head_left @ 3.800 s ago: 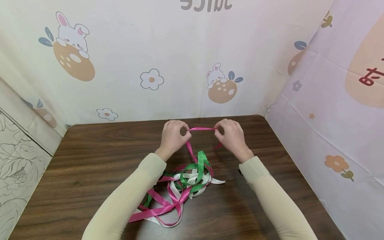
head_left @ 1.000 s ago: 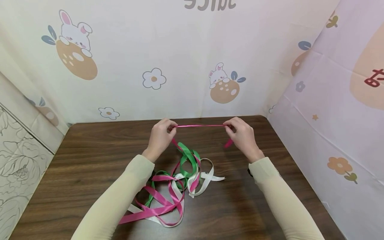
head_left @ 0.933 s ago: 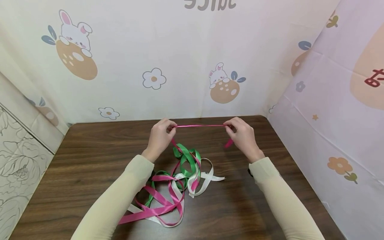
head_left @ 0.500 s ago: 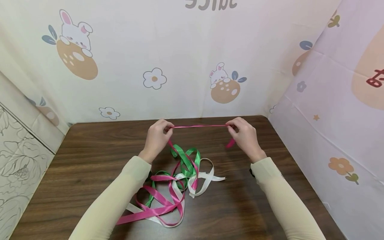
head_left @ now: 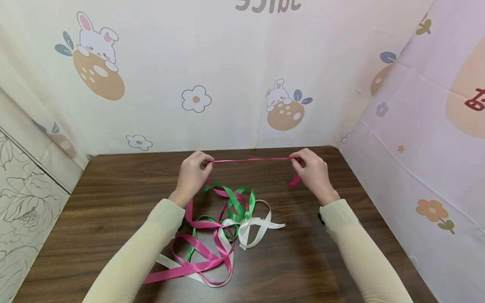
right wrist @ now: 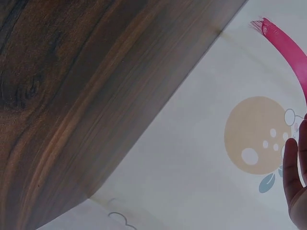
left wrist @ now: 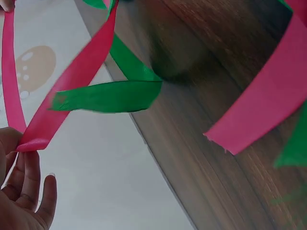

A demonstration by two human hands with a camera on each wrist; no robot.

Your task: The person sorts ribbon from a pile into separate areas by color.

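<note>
A pink satin ribbon [head_left: 251, 159] is stretched nearly level between both hands above the table's far part. My left hand [head_left: 192, 174] pinches it between thumb and fingers; in the left wrist view, the ribbon folds at that grip and runs on toward the pile. My right hand [head_left: 312, 172] pinches it near its other end, and a short tail hangs below. That frayed tail [right wrist: 289, 50] shows in the right wrist view. Under and between the hands lie tangled ribbons: green ribbon [head_left: 235, 204], white ribbon [head_left: 274, 225] and more pink loops [head_left: 202, 266].
The dark wooden table [head_left: 303, 261] meets a pale curtain [head_left: 235, 118] printed with rabbits and flowers at its far edge. Another printed curtain [head_left: 413, 160] hangs along the right side. A strip of green ribbon [left wrist: 108, 97] crosses the pink one in the left wrist view.
My hands have drawn apart, the left moving left and the right slightly right, lengthening the pink stretch between them. The green and pink loops in the pile have shifted and loosened.
</note>
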